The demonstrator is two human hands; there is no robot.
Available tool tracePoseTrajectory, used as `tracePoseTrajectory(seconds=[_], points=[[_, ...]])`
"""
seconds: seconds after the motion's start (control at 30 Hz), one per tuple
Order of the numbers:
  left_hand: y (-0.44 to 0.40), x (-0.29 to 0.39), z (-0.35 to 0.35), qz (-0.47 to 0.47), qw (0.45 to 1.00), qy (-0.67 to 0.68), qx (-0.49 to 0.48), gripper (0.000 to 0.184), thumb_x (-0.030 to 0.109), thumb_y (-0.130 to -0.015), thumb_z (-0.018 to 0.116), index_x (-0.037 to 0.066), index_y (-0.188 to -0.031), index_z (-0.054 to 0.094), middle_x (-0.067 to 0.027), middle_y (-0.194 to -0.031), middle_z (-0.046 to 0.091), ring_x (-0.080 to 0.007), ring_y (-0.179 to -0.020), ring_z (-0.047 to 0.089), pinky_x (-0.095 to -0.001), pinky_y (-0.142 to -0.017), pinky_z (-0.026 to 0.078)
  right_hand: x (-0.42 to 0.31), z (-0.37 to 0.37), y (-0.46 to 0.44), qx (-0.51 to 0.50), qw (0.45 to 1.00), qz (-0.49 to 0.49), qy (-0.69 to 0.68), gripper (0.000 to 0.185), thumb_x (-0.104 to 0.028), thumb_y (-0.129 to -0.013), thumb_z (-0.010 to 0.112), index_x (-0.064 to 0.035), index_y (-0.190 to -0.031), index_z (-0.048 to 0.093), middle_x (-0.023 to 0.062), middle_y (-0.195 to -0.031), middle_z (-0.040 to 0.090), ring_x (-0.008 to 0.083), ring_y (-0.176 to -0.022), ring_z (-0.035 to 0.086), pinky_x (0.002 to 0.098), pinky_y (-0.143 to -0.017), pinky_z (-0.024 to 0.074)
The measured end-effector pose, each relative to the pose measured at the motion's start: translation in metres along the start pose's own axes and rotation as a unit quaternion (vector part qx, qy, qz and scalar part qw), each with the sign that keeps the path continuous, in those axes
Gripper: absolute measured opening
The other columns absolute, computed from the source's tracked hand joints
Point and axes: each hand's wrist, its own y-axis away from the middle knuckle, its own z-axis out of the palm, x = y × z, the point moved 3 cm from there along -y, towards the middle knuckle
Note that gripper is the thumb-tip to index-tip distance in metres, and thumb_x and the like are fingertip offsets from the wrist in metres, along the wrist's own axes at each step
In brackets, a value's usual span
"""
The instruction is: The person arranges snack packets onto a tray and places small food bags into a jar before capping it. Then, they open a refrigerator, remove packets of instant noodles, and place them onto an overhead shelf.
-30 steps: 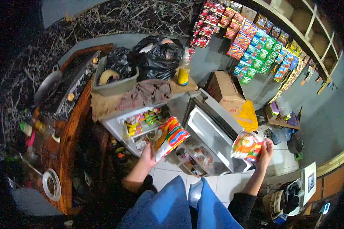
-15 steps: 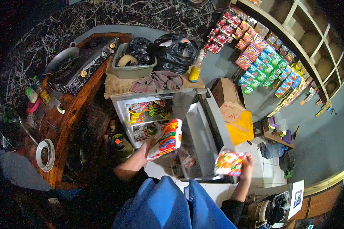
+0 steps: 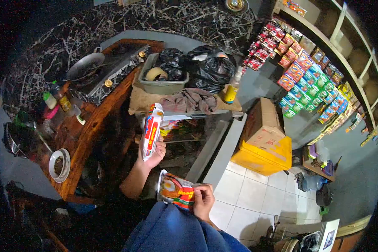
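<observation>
My left hand (image 3: pixel 156 152) is closed on an instant noodle packet (image 3: pixel 152 131), white and red, held upright on its narrow side in front of the small fridge (image 3: pixel 187 116). My right hand (image 3: pixel 204 200) pinches the right end of a second instant noodle packet (image 3: pixel 174 190), lower down and just above the blue cloth of my clothing (image 3: pixel 172 229). This packet is red with a picture of noodles and egg. The fridge door (image 3: pixel 223 157) stands open to the right. Some bright packets (image 3: pixel 169 126) show inside, partly hidden behind my left hand.
On the fridge top are a grey basin (image 3: pixel 161 86), black plastic bags (image 3: pixel 212 69), a cloth (image 3: pixel 193 100) and a yellow bottle (image 3: pixel 231 92). A cardboard box (image 3: pixel 262 126) rests on a yellow crate (image 3: pixel 264 158). Leftward, a wooden counter (image 3: pixel 94 122) bears a stove and a bowl (image 3: pixel 59 165).
My right hand has brought its packet leftward and down, close to my body. The left packet has turned from slanted to upright. The view has shifted, and the fridge door has swung further toward shut.
</observation>
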Motion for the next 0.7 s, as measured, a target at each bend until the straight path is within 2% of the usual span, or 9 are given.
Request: tracePoseTrajectory(seconds=[0.13, 0.2, 0.3, 0.4, 0.47, 0.53, 0.6, 0.67, 0.7], points=[[0.025, 0.034, 0.024, 0.154, 0.984, -0.078, 0.035, 0.035, 0.033, -0.083, 0.049, 0.007, -0.106, 0.052, -0.0051, -0.088, 0.058, -0.0171, -0.078, 0.056, -0.0263, -0.067, 0.046, 0.018, 0.047, -0.014, -0.066, 0.995, -0.001, -0.070, 0.004, 0.001, -0.078, 0.053, -0.0022, -0.078, 0.051, 0.0059, -0.084, 0.047, 0.0142, -0.077, 0.046, 0.0237, -0.072, 0.0370], [0.041, 0.049, 0.033, 0.170, 0.979, -0.088, -0.065, 0.034, 0.031, -0.087, 0.044, 0.011, -0.114, 0.049, -0.0037, -0.109, 0.055, -0.0162, -0.096, 0.054, -0.0328, -0.078, 0.046, 0.021, 0.069, -0.017, -0.107, 0.991, -0.007, -0.085, 0.004, 0.001, -0.078, 0.053, -0.0022, -0.078, 0.051, 0.0060, -0.084, 0.046, 0.0140, -0.077, 0.045, 0.0236, -0.072, 0.0369], [0.067, 0.067, 0.041, 0.245, 0.961, -0.095, -0.090, 0.036, 0.028, -0.086, 0.045, 0.008, -0.117, 0.045, -0.0061, -0.116, 0.051, -0.0204, -0.105, 0.049, -0.0347, -0.088, 0.042, 0.020, 0.096, -0.022, -0.094, 0.986, -0.060, -0.123, 0.004, 0.001, -0.077, 0.052, -0.0021, -0.077, 0.049, 0.0063, -0.084, 0.046, 0.0134, -0.077, 0.045, 0.0227, -0.072, 0.0360], [0.090, 0.080, 0.051, 0.337, 0.934, -0.117, 0.005, 0.041, 0.027, -0.082, 0.052, 0.010, -0.118, 0.042, -0.0095, -0.113, 0.049, -0.0234, -0.105, 0.048, -0.0368, -0.083, 0.047, 0.023, 0.103, -0.028, -0.062, 0.987, -0.045, -0.141, 0.004, 0.001, -0.076, 0.051, -0.0019, -0.076, 0.048, 0.0070, -0.085, 0.045, 0.0137, -0.078, 0.045, 0.0229, -0.073, 0.0357], [0.101, 0.090, 0.050, 0.310, 0.935, -0.174, -0.014, 0.041, 0.021, -0.082, 0.054, 0.008, -0.119, 0.041, -0.0092, -0.113, 0.050, -0.0235, -0.103, 0.050, -0.0371, -0.084, 0.046, 0.017, 0.097, -0.038, -0.042, 0.987, -0.067, -0.141, 0.007, 0.000, -0.075, 0.052, -0.0031, -0.076, 0.046, 0.0081, -0.088, 0.045, 0.0151, -0.082, 0.044, 0.0250, -0.076, 0.0350], [0.099, 0.096, 0.046, 0.309, 0.891, -0.329, 0.049, 0.047, 0.014, -0.078, 0.057, 0.005, -0.120, 0.037, -0.0083, -0.113, 0.051, -0.0219, -0.106, 0.049, -0.0397, -0.090, 0.040, 0.010, 0.090, -0.053, -0.002, 0.988, -0.053, -0.143, 0.009, -0.002, -0.076, 0.054, -0.0040, -0.077, 0.045, 0.0073, -0.088, 0.045, 0.0150, -0.083, 0.043, 0.0252, -0.078, 0.0340], [0.090, 0.092, 0.043, 0.319, 0.879, -0.348, 0.068, 0.050, 0.006, -0.074, 0.060, 0.005, -0.119, 0.037, -0.0085, -0.109, 0.052, -0.0202, -0.101, 0.051, -0.0362, -0.086, 0.043, 0.003, 0.080, -0.070, 0.020, 0.988, -0.059, -0.142, 0.010, -0.003, -0.078, 0.054, -0.0047, -0.078, 0.045, 0.0063, -0.088, 0.044, 0.0144, -0.083, 0.043, 0.0255, -0.079, 0.0337], [0.076, 0.097, 0.031, 0.341, 0.748, -0.560, 0.101, 0.045, 0.003, -0.075, 0.057, 0.003, -0.116, 0.039, -0.0090, -0.106, 0.054, -0.0193, -0.096, 0.054, -0.0324, -0.083, 0.044, 0.005, 0.071, -0.085, 0.035, 0.986, -0.088, -0.138, 0.009, -0.002, -0.081, 0.051, -0.0058, -0.080, 0.044, 0.0047, -0.088, 0.044, 0.0127, -0.082, 0.042, 0.0263, -0.077, 0.0353], [0.071, 0.091, 0.032, 0.315, 0.728, -0.589, 0.154, 0.041, -0.001, -0.075, 0.054, 0.002, -0.113, 0.040, -0.0094, -0.104, 0.054, -0.0190, -0.093, 0.055, -0.0298, -0.081, 0.045, 0.004, 0.067, -0.091, 0.044, 0.984, -0.081, -0.152, 0.008, -0.002, -0.081, 0.051, -0.0061, -0.080, 0.043, 0.0040, -0.087, 0.044, 0.0122, -0.081, 0.042, 0.0256, -0.077, 0.0355]])
